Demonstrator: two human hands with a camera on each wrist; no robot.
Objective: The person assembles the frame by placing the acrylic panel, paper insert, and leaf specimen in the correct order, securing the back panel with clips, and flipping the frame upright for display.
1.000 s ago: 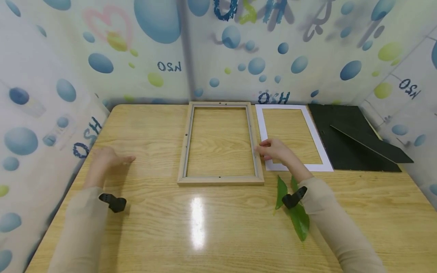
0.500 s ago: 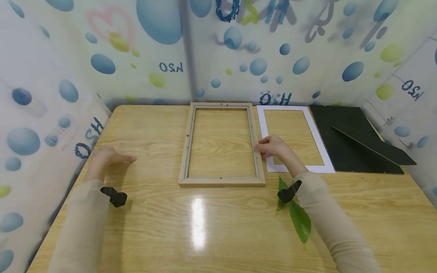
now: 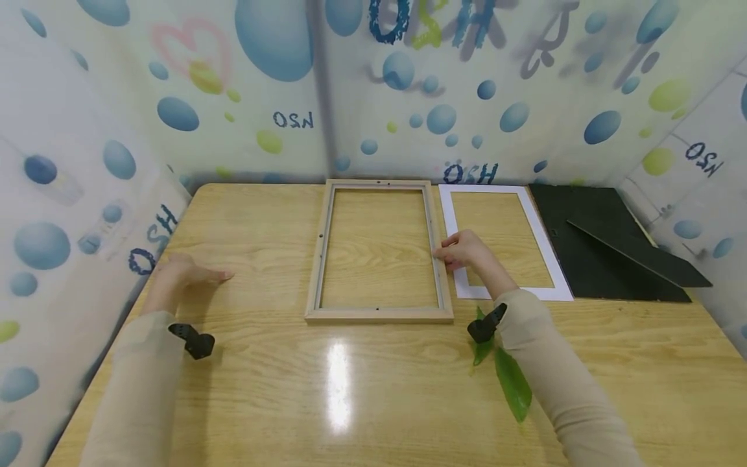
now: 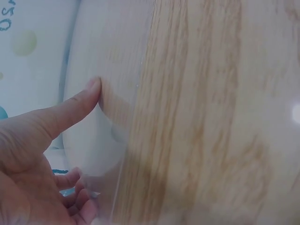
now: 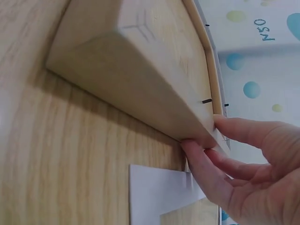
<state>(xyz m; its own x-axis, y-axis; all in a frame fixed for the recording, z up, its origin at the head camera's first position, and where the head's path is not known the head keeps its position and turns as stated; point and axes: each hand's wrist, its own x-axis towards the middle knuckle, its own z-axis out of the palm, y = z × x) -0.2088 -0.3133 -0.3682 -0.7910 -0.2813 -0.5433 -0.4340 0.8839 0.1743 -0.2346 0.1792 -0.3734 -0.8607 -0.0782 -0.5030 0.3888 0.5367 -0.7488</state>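
Note:
On the table lies a light wooden picture frame (image 3: 379, 315), its inside open to the tabletop. My right hand (image 3: 465, 251) grips its right rail, with the thumb on the inner side and fingers on the outer side, as the right wrist view shows. At the table's left edge is my left hand (image 3: 182, 275). In the left wrist view its thumb rests on a clear sheet (image 4: 112, 56), with the other fingers curled below. The sheet can barely be made out in the head view.
Right of the frame lies a white mat border (image 3: 513, 293), partly behind my right hand. Beside it is a black backing board (image 3: 595, 272) with its stand flap (image 3: 642, 253) raised. Green leaves (image 3: 513, 386) lie near my right wrist. A patterned curtain (image 3: 233, 149) surrounds the table.
My right wrist and forearm have shifted slightly left, while the fingers stay on the frame's rail. The left hand and the frame stay nearly where they were; the head view tilts slightly.

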